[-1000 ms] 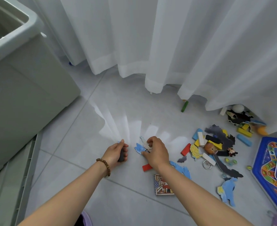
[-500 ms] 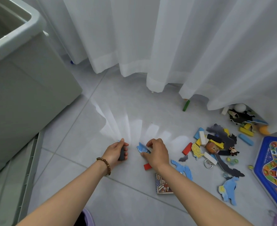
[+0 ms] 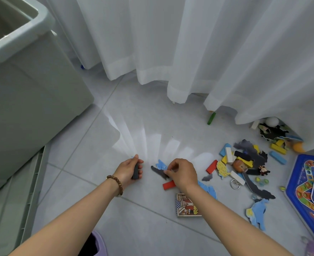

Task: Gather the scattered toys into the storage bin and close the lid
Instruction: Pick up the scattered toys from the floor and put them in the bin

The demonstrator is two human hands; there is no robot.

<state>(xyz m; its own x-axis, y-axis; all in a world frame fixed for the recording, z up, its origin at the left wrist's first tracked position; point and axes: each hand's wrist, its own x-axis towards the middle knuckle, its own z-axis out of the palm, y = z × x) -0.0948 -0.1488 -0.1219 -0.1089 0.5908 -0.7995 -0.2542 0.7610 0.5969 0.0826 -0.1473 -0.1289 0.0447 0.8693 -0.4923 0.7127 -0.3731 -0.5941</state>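
Observation:
The grey storage bin (image 3: pixel 23 100) stands open at the left, and its lid (image 3: pixel 14 209) lies flat on the floor beside it. My left hand (image 3: pixel 129 169) grips a dark block (image 3: pixel 135 171) with a bit of blue showing at the thumb. My right hand (image 3: pixel 182 172) pinches flat puzzle pieces (image 3: pixel 159 168), blue and dark grey, just above the floor. A red block (image 3: pixel 169 185) lies under my right wrist. A small picture book (image 3: pixel 186 206) sits partly hidden by my right forearm.
A heap of blocks, figures and puzzle pieces (image 3: pixel 244 163) lies to the right, with a blue game board (image 3: pixel 307 185) at the right edge. A green block (image 3: pixel 211 118) lies by the white curtain (image 3: pixel 189 52). More toys (image 3: pixel 278 137) poke out under the curtain hem.
My right hand has lifted the flat pieces slightly and a dark grey piece now shows beside the blue one. My left hand keeps its grip on the dark block.

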